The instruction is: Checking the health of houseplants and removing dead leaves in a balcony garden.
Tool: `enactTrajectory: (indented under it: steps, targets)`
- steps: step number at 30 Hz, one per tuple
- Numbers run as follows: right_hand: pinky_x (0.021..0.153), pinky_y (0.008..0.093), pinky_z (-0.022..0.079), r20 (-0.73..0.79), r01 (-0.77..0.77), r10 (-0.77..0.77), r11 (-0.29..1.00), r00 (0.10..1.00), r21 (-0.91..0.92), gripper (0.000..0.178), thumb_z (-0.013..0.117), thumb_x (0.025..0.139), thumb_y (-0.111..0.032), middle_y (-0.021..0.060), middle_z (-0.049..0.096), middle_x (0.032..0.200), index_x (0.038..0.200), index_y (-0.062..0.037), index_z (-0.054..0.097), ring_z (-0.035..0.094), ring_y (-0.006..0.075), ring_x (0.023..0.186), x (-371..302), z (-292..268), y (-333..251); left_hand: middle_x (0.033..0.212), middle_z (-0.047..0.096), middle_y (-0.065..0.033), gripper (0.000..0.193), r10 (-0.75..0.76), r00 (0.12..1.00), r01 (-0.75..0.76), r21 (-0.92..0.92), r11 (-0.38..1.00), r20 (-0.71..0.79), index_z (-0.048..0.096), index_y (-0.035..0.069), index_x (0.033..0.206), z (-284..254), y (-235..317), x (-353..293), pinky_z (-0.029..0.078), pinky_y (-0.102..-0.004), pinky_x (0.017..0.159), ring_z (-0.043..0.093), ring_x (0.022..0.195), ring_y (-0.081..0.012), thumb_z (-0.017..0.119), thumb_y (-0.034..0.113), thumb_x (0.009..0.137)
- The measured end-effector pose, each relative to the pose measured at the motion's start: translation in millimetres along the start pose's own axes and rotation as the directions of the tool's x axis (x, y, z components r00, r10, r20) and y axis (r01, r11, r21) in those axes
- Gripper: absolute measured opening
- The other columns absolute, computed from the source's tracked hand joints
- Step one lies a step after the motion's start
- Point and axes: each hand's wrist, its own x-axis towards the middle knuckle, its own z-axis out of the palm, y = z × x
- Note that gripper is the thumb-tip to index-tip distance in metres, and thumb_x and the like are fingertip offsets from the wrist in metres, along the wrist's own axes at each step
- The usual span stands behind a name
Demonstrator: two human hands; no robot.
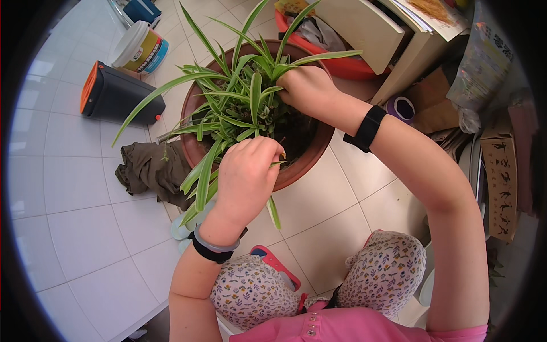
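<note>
A spider plant (245,102) with green-and-white striped leaves grows in a round reddish-brown pot (312,157) on the floor. At the near side of the plant, my left hand (245,179) is closed, back of the hand up. A small yellowish bit shows at its fingertips, too small to name. My right hand (310,91) reaches over the pot's right side, fingers curled in among the leaf bases. Leaves and the hand itself hide what those fingers grip. Dark soil (299,128) is visible between the two hands.
Left of the pot are a dark bin with an orange rim (122,94), a white-lidded bucket (139,48) and a crumpled dark cloth (154,171). A red basin (347,65) sits behind it. Cabinet (407,62) and cardboard box (499,182) stand to the right.
</note>
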Motion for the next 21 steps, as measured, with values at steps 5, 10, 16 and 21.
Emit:
enactTrajectory:
  steps: [5, 10, 16, 21]
  targets:
    - [0.063, 0.0399, 0.048, 0.136, -0.014, 0.005, 0.998, 0.991, 0.06, 0.012, 0.064, 0.074, -0.015, 0.016, 0.061, 0.072, 0.08, -0.0044, 0.067, 0.061, 0.0327, 0.072, -11, -21, -11, 0.074, 0.056, -0.0077, 0.015, 0.012, 1.0, -0.011, 0.004, 1.0, -0.026, 0.054, 0.005, 0.079, -1, -1, -1, 0.044, -0.0371, 0.067, 0.057, 0.074, -0.0268, 0.062, -0.002, 0.069]
    - [0.066, 0.0387, 0.049, 0.049, -0.051, 0.039, 0.96, 0.998, 0.275, 0.013, 0.062, 0.076, -0.015, 0.013, 0.064, 0.074, 0.08, -0.0043, 0.069, 0.062, 0.0304, 0.072, -34, -45, -13, 0.074, 0.057, -0.0078, 0.015, -0.006, 0.998, 0.003, -0.033, 0.999, -0.069, 0.055, 0.005, 0.081, -5, 1, 1, 0.045, -0.0368, 0.067, 0.057, 0.074, -0.0273, 0.062, -0.002, 0.07]
    - [0.066, 0.0369, 0.048, 0.147, -0.092, 0.012, 0.831, 0.989, 0.548, 0.015, 0.061, 0.081, -0.015, 0.0137, 0.064, 0.078, 0.084, -0.0008, 0.066, 0.061, 0.0289, 0.073, -86, -47, -33, 0.084, 0.063, -0.0093, 0.015, -0.012, 0.998, 0.004, -0.11, 0.994, -0.069, 0.059, 0.003, 0.089, -3, 2, 0, 0.047, -0.0332, 0.066, 0.06, 0.075, -0.0261, 0.063, -0.002, 0.075]
    - [0.064, 0.0344, 0.048, 0.199, -0.209, 0.092, 0.665, 0.976, 0.718, 0.016, 0.061, 0.083, -0.015, 0.0133, 0.063, 0.077, 0.089, 0.0001, 0.065, 0.061, 0.025, 0.07, -99, -42, -46, 0.081, 0.062, -0.0087, 0.024, -0.157, 0.986, 0.136, -0.281, 0.95, -0.054, 0.06, 0.005, 0.101, 4, 10, 0, 0.047, -0.037, 0.068, 0.06, 0.076, -0.0282, 0.064, 0.001, 0.077]
